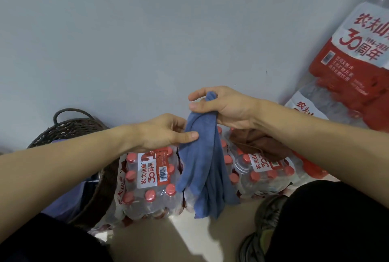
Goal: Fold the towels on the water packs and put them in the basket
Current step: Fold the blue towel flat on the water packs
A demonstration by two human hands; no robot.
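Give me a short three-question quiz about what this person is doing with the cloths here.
1. True or false: the blue cloth towel lies folded flat on a pack.
2. Which hand holds its top end?
3. What lies on the right-hand shrink-wrapped pack of red-capped water bottles?

Key:
1. False; it hangs bunched.
2. The right hand; the left hand pinches lower down.
3. A crumpled brown cloth towel.
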